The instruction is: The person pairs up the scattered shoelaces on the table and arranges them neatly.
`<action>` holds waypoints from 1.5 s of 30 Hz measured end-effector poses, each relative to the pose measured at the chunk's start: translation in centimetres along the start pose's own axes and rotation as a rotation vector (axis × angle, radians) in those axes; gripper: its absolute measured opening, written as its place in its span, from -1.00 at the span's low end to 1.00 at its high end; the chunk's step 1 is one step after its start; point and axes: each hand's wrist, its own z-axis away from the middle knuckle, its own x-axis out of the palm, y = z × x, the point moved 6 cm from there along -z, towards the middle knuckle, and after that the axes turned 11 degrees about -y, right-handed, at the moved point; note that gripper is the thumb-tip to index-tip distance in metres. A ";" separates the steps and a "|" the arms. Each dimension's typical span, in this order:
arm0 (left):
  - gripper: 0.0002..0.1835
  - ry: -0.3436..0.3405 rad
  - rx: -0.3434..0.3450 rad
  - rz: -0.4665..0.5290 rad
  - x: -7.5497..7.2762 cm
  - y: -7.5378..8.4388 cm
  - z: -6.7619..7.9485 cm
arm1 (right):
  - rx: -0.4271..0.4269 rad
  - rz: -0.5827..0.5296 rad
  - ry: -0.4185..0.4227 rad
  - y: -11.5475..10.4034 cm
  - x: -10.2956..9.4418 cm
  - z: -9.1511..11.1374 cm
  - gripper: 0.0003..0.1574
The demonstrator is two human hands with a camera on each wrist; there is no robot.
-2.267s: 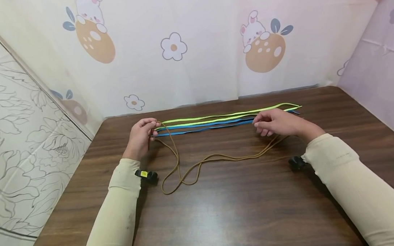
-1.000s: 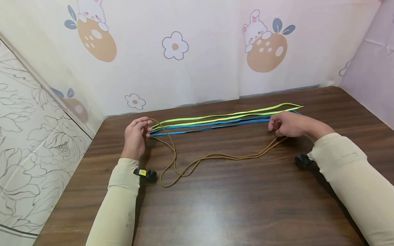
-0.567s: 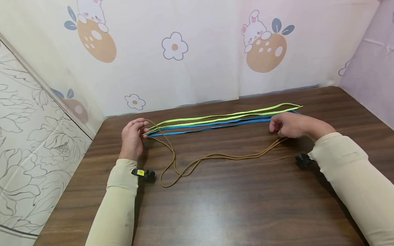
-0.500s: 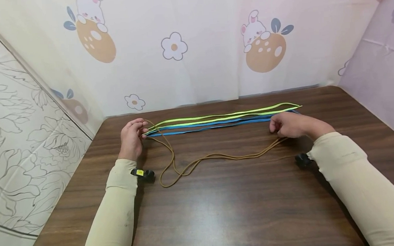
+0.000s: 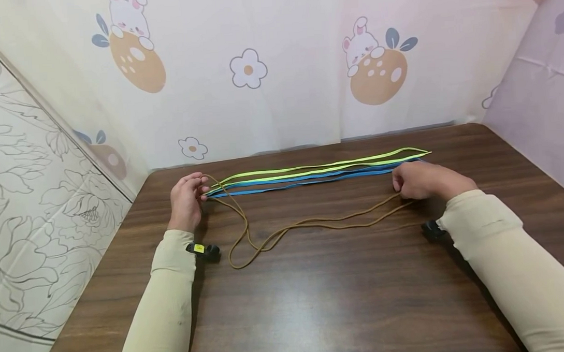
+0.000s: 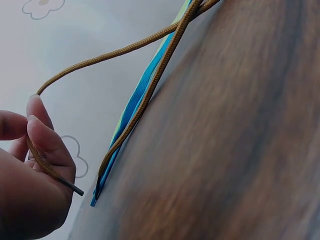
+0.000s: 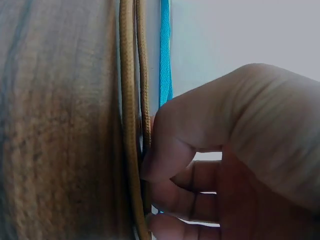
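Note:
My left hand (image 5: 185, 201) pinches a round brown shoelace (image 5: 368, 225) near one end. In the left wrist view, the lace's dark tip (image 6: 73, 187) sticks out below the fingers. From there the lace curves across the table in two crossing strands toward my right hand (image 5: 432, 180). Thumb and fingers of that hand pinch one brown strand (image 7: 145, 90), while the other runs beside it; the fingertips are partly hidden. Behind lie a flat blue shoelace (image 5: 282, 188) and a neon yellow shoelace (image 5: 282, 170), both doubled and stretched left to right.
The brown wooden table (image 5: 296, 305) ends at a patterned wall covering (image 5: 298, 103) behind the laces. A floral panel (image 5: 44, 169) borders its left side. A small black camera (image 5: 210, 252) sits on the left wrist, another (image 5: 433, 231) on the right.
My left hand has shifted left with the lace end. My right hand has moved right, down to the brown lace, and now pinches a strand, which has spread apart from the other.

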 end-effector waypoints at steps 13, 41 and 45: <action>-0.90 0.047 0.020 0.026 -0.6 0.3 0.0 | 0.086 -0.009 0.122 1.4 -0.9 -0.3 -0.92; -0.84 0.168 0.035 0.084 -3.0 1.1 0.6 | 0.447 -0.164 0.395 4.8 -2.2 2.6 -0.82; -0.84 0.178 0.032 0.098 -3.4 1.0 0.6 | 0.461 -0.176 0.400 5.3 -2.2 2.8 -0.81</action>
